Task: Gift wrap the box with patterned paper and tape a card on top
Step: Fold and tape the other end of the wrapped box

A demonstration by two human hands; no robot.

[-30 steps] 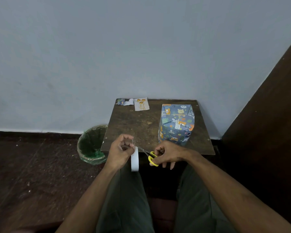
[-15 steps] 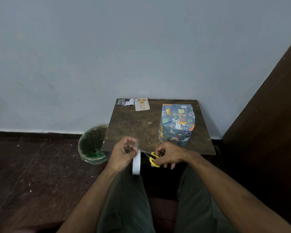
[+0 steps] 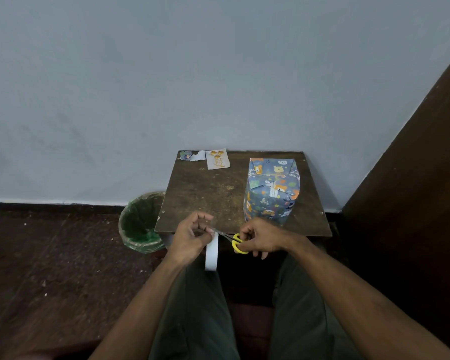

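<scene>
Seated person, olive-green trousers, both forearms reaching forward over the lap
Tape roll: white, seen edge-on, hanging below the left hand just before the table's near edge
Left hand: fingers curled, pinching the tape at its upper end
Scissors: yellow handles, blades pointing left and meeting the tape at the left fingertips; how far the blades stand apart cannot be told
Right hand: fingers curled through and around the yellow handles, gripping them
Table: small, dark, scuffed wood, against the wall
Waste bin: green liner, on the floor, just left of the table
Wrapped box: blue animal-print paper, upright on the table's right half, folded end facing the camera
Card: pale, gold motifs, flat at the far edge, well apart from the box
Paper scraps: just left of the card
</scene>
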